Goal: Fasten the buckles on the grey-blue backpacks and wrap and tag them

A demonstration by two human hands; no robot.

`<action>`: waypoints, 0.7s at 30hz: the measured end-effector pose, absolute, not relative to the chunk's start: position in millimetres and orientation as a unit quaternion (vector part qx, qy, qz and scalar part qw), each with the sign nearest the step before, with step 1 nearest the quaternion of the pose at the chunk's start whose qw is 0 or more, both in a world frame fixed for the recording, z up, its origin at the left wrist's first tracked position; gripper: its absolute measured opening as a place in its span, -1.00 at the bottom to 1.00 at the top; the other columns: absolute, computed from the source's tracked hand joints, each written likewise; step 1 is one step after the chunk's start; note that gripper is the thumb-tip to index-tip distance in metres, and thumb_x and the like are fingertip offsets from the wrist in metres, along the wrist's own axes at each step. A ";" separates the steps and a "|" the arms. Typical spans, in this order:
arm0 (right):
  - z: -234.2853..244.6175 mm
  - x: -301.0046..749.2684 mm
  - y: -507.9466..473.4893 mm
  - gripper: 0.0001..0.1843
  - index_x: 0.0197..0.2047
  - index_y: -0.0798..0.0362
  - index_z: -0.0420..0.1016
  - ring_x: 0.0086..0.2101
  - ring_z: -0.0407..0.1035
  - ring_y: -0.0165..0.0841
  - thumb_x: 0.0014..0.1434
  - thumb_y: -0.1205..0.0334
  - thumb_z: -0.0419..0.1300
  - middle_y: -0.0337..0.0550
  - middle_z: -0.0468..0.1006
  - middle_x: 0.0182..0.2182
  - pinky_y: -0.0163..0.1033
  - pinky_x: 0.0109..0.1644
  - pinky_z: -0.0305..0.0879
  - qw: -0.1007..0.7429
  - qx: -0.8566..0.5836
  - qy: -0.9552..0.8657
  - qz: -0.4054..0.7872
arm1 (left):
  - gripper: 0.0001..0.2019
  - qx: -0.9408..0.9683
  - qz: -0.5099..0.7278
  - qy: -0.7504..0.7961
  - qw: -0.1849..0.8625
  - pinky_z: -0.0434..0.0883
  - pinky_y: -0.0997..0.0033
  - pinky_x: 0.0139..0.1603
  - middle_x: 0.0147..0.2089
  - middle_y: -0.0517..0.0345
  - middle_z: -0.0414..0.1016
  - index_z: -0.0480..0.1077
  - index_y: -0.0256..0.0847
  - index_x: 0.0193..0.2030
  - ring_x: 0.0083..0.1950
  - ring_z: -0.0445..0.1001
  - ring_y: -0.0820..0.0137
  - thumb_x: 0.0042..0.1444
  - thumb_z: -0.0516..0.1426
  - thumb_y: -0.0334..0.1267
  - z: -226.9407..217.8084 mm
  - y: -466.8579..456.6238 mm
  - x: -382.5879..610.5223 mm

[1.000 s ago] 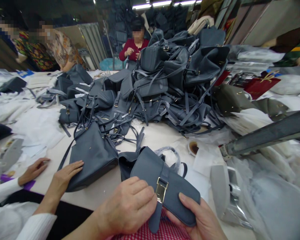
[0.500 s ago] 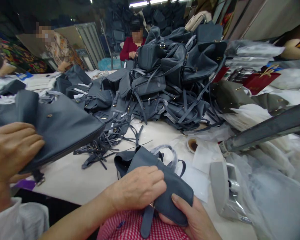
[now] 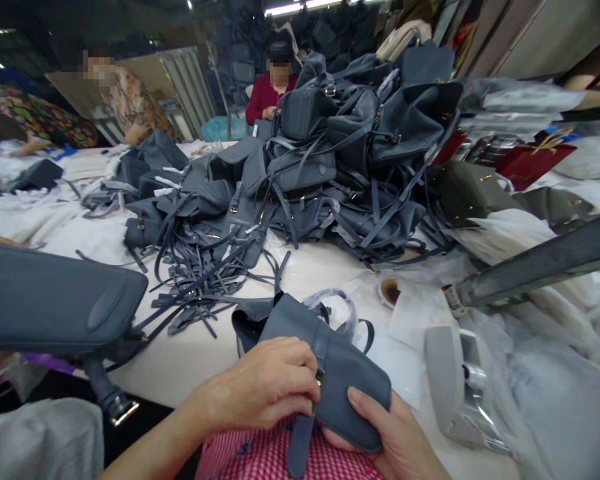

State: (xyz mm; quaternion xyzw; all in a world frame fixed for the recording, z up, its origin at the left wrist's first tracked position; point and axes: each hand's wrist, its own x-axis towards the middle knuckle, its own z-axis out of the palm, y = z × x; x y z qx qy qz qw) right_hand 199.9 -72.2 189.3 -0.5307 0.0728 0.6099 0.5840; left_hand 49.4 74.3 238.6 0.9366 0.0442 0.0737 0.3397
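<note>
Clasping a slate-grey leather bag [image 3: 353,380] above red gingham cloth [image 3: 260,457] at the table's [image 3: 190,360] near edge, left hand [image 3: 257,383] curled over it beside a metal buckle [image 3: 320,378], right hand [image 3: 395,433] cupping its lower edge, fingers [image 3: 280,353] clenched on the leather; loose grey straps [image 3: 195,293] lying beyond.

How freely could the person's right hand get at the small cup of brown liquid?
Probably freely: the right hand holds a grey leather bag, and only flat white paper lies between it and the cup, though it would have to let go first.
</note>
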 end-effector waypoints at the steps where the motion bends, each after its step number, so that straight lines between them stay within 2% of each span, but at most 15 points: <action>1: 187.4 199.7 -72.6 -0.29 0.05 0.10 0.47 -0.36 0.49 -0.17 -0.19 0.07 0.48 -0.06 0.67 -0.29 -0.13 -0.32 0.46 0.582 -0.535 0.072 0.609 | -0.90 0.942 0.065 0.042 0.326 0.37 0.46 -0.16 -0.25 0.16 0.43 0.39 -0.19 -0.30 -0.20 0.40 0.42 0.25 0.09 -0.35 238.1 73.0 49.6; 4: 182.0 201.2 -73.8 -0.34 0.02 0.10 0.51 -0.29 0.50 -0.12 -0.16 0.03 0.45 -0.05 0.67 -0.26 -0.08 -0.24 0.46 0.574 -0.554 0.047 0.601 | -0.86 0.959 0.037 0.042 0.277 0.34 0.45 -0.22 -0.29 0.18 0.40 0.32 -0.19 -0.35 -0.25 0.36 0.41 0.24 0.05 -0.41 237.8 69.1 50.6; 6: 179.0 202.9 -75.2 -0.42 -0.05 0.09 0.56 -0.19 0.49 -0.08 -0.12 -0.02 0.42 -0.04 0.66 -0.22 -0.02 -0.07 0.42 0.549 -0.615 -0.019 0.565 | -0.88 0.969 0.031 0.044 0.239 0.33 0.43 -0.26 -0.30 0.17 0.40 0.30 -0.20 -0.35 -0.28 0.33 0.39 0.23 0.05 -0.40 235.4 65.9 53.8; 8: 176.5 203.2 -77.3 -0.49 -0.10 0.07 0.59 -0.05 0.43 -0.06 -0.09 -0.04 0.39 -0.06 0.65 -0.16 -0.01 0.15 0.27 0.513 -0.682 -0.094 0.513 | -0.89 0.977 0.040 0.052 0.203 0.32 0.41 -0.29 -0.29 0.15 0.41 0.29 -0.20 -0.33 -0.30 0.32 0.37 0.23 0.04 -0.39 230.4 62.0 61.0; 10: 174.8 201.5 -79.4 -0.53 -0.14 0.04 0.62 0.01 0.39 -0.04 -0.09 -0.04 0.38 -0.09 0.65 -0.15 -0.02 0.24 0.15 0.484 -0.711 -0.138 0.492 | -0.88 0.981 0.056 0.062 0.173 0.33 0.40 -0.31 -0.29 0.13 0.43 0.30 -0.21 -0.32 -0.31 0.32 0.37 0.26 0.02 -0.37 224.3 59.0 70.9; 12: 174.0 199.5 -80.5 -0.55 -0.16 0.02 0.63 0.00 0.40 -0.03 -0.11 -0.03 0.40 -0.12 0.66 -0.19 -0.03 0.23 0.18 0.482 -0.698 -0.139 0.511 | -0.83 0.977 0.095 0.067 0.177 0.34 0.42 -0.32 -0.32 0.14 0.44 0.31 -0.22 -0.31 -0.33 0.34 0.38 0.30 -0.03 -0.35 220.3 59.2 79.0; 14: 174.8 199.5 -79.5 -0.55 -0.16 0.02 0.63 -0.02 0.42 -0.04 -0.13 0.00 0.41 -0.12 0.66 -0.20 -0.06 0.16 0.27 0.503 -0.670 -0.113 0.534 | -0.79 0.953 0.169 0.104 0.228 0.37 0.45 -0.32 -0.37 0.15 0.44 0.33 -0.23 -0.32 -0.34 0.37 0.42 0.31 -0.05 -0.34 221.3 63.8 79.8; 17: 179.5 203.2 -74.4 -0.51 -0.11 0.04 0.60 -0.05 0.45 -0.08 -0.13 0.06 0.44 -0.10 0.66 -0.18 -0.08 0.04 0.38 0.558 -0.609 -0.042 0.562 | -0.81 0.863 0.261 0.232 0.366 0.37 0.54 -0.40 -0.43 0.20 0.44 0.38 -0.23 -0.31 -0.45 0.38 0.51 0.29 -0.01 -0.38 232.1 76.1 62.8; 21: 190.8 204.2 -66.2 -0.37 0.03 0.03 0.51 -0.23 0.51 -0.13 -0.15 0.13 0.48 -0.10 0.66 -0.20 -0.08 -0.21 0.49 0.589 -0.542 0.045 0.598 | -0.83 0.756 0.259 0.293 0.525 0.30 0.61 -0.58 -0.42 0.16 0.48 0.45 -0.26 -0.24 -0.55 0.36 0.56 0.26 0.02 -0.38 248.6 85.6 19.5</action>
